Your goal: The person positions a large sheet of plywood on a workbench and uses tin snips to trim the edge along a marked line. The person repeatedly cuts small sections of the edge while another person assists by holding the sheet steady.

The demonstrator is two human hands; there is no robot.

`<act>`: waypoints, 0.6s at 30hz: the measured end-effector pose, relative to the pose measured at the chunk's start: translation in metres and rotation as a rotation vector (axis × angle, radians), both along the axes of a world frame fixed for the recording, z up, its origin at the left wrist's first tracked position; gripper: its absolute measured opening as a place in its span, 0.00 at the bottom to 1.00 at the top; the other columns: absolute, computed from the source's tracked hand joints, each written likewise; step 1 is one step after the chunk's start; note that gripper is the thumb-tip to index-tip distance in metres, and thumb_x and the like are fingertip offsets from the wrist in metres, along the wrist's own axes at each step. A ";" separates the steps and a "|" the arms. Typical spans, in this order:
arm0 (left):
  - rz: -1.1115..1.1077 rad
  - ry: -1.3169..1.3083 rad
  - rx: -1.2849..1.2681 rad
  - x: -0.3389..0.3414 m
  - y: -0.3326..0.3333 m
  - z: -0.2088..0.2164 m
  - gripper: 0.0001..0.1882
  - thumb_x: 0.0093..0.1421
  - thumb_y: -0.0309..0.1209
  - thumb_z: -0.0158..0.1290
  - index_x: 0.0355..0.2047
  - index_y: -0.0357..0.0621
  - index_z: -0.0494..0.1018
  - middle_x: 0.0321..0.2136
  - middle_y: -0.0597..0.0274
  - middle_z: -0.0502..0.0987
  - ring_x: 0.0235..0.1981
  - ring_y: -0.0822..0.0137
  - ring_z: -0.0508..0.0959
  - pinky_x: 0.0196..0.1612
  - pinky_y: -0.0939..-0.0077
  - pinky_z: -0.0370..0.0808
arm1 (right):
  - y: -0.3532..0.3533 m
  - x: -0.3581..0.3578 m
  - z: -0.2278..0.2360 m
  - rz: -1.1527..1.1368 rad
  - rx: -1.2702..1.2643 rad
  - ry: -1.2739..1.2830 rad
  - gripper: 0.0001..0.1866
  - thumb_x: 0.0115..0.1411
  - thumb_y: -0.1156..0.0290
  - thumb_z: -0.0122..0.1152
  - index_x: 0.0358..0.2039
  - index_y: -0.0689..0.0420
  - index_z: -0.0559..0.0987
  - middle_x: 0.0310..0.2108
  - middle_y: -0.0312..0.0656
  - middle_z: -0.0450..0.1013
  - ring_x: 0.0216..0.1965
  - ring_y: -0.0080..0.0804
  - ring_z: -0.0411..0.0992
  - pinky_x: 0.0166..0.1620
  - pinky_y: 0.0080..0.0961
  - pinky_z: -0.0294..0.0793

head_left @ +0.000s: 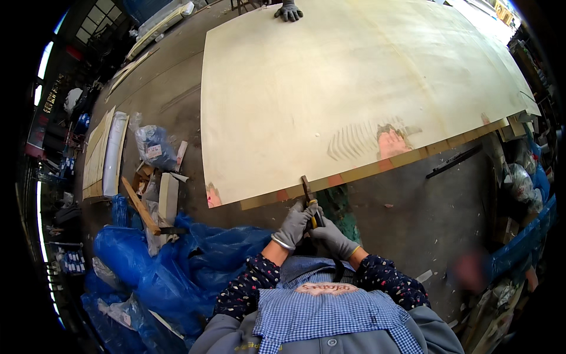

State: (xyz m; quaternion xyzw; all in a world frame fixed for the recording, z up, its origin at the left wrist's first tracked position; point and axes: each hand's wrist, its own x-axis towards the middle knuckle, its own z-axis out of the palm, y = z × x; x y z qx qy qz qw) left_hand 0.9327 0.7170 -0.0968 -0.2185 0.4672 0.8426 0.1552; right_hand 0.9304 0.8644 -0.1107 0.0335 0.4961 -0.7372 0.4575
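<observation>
A hand tool point(306, 187) with a dark, flat metal end and a yellow-and-black handle points up and away from my body; its exact kind is hard to make out. My left hand point(295, 226), in a grey glove, is closed round it from the left. From the right, my grey-gloved right hand point(335, 237) closes on the lower handle, its fingers partly hidden. The tool's end overlaps the near edge of a large pale board point(283, 106), which has pink-and-brown filled patches and curved smears near that edge.
Another person's gloved hand point(289, 12) rests on the board's far edge. Blue plastic sheeting point(135, 253) is heaped at my left, with a wooden-handled hammer point(140, 205) lying on it. A bagged blue bundle point(156, 146) lies beyond. Wrapped items point(522, 186) stand at the right.
</observation>
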 end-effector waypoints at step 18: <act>-0.185 0.038 -0.474 0.059 0.013 -0.052 0.21 0.62 0.43 0.56 0.43 0.39 0.65 0.33 0.61 0.73 0.31 0.71 0.76 0.34 0.76 0.75 | 0.036 0.031 -0.032 0.421 0.021 0.057 0.28 0.55 0.64 0.53 0.56 0.60 0.62 0.35 0.44 0.73 0.35 0.34 0.73 0.38 0.28 0.73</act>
